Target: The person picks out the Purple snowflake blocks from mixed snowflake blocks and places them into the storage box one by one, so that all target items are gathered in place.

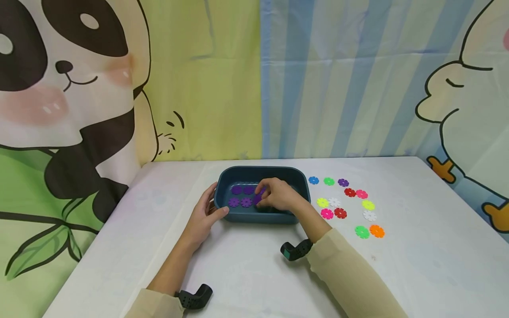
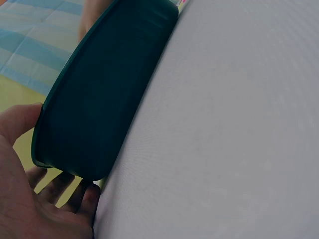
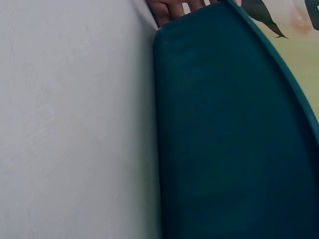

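A dark blue-green plastic tray (image 1: 262,218) stands on the white table. Inside its left part, purple notched interlocking discs (image 1: 246,202) lie in two rows. At the tray's left end, my left hand (image 1: 203,216) grips the corner, thumb on the rim and fingers along the end wall; the left wrist view shows the same hand (image 2: 35,194) against the tray (image 2: 94,94). Reaching over the front rim, my right hand (image 1: 278,195) has its thumb and fingertips around a purple disc (image 1: 257,198), partly hidden. The right wrist view shows mostly the tray's outer wall (image 3: 224,124).
Right of the tray, loose notched discs in several colours lie spread on the table, among them a blue one (image 1: 313,180), a red one (image 1: 340,213) and an orange one (image 1: 377,231). A printed curtain (image 1: 222,88) hangs behind the table (image 1: 246,269).
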A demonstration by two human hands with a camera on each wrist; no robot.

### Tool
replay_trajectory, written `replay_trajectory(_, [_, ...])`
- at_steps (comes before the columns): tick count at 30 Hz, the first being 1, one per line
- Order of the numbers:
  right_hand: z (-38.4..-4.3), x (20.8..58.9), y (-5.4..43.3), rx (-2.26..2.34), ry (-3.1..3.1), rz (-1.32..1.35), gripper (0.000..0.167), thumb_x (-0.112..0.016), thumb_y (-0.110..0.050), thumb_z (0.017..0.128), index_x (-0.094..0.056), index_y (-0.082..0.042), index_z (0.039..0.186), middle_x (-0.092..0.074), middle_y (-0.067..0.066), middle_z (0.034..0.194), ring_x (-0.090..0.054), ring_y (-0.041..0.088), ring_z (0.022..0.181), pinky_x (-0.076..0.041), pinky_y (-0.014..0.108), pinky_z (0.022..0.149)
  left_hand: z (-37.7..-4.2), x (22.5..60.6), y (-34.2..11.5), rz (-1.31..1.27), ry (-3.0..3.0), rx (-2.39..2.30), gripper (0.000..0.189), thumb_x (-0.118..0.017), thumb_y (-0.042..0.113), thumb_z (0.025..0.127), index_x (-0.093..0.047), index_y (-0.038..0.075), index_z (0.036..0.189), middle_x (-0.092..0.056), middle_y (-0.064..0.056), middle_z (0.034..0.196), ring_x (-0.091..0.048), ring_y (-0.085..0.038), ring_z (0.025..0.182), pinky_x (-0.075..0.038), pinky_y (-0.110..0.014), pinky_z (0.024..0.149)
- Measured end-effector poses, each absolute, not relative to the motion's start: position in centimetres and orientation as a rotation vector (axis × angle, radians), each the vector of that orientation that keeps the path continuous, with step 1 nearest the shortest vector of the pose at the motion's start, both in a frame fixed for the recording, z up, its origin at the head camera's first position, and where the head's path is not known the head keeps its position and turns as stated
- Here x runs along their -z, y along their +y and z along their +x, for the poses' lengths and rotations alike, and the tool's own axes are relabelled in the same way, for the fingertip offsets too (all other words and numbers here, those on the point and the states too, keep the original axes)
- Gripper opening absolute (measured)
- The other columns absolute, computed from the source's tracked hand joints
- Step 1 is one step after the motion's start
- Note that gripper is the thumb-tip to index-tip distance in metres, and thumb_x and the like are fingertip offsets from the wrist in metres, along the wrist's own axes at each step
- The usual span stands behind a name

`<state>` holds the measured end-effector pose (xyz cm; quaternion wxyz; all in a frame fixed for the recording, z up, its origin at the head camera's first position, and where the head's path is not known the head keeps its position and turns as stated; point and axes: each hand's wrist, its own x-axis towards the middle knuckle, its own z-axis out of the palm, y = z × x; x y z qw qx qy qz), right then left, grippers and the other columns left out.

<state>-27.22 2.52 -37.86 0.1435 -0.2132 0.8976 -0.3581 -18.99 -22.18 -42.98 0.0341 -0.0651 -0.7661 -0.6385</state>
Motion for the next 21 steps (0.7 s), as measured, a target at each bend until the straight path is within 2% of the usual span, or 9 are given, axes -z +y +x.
replay_trajectory(4, [-27.19,37.93,2.4,0.923,2.643,-0.655,0.027,-0.082,-0.012,0.088,-0.07,-0.011,0.112,-0.068,0.002,0.085,-0.06,0.016,0.076,-0.048,0.029,0.07,-18.93,42.94,-22.1,-0.184,-2.361,1.964,0.08,-0.067,0.013,0.097,-0.025,0.019,0.165,-0.034,-0.011,0.166,-0.041,-0.032,0.149,-0.037,-0.01,0.104])
replay_trajectory(11, [-26.89,37.92,2.13,0.857,2.689,-0.67,0.025,-0.08,-0.012,0.089,-0.07,-0.01,0.112,-0.069,0.002,0.081,-0.061,0.016,0.074,-0.05,0.029,0.07,-18.84,42.86,-22.14,-0.167,-2.371,1.96,0.081,-0.068,0.017,0.097,-0.025,0.021,0.165,-0.035,-0.01,0.167,-0.04,-0.03,0.15,-0.035,-0.032,0.118])
replay_trajectory(18, [-26.6,37.78,2.13,0.778,2.737,-0.636,0.023,-0.076,-0.014,0.094,-0.07,-0.012,0.116,-0.07,0.002,0.088,-0.062,0.018,0.078,-0.054,0.033,0.076,-18.78,42.79,-22.1,-0.182,-2.35,1.975,0.081,-0.068,0.016,0.097,-0.025,0.018,0.165,-0.034,-0.013,0.166,-0.04,-0.033,0.15,-0.03,-0.049,0.122])
replay_trajectory(21, [-26.46,37.58,2.33,0.77,2.758,-0.639,0.023,-0.076,-0.015,0.094,-0.07,-0.013,0.116,-0.07,0.002,0.09,-0.061,0.018,0.079,-0.054,0.034,0.077,-18.74,42.69,-22.1,-0.196,-2.347,1.976,0.08,-0.067,0.016,0.097,-0.024,0.017,0.165,-0.034,-0.014,0.166,-0.039,-0.034,0.15,-0.028,-0.053,0.123])
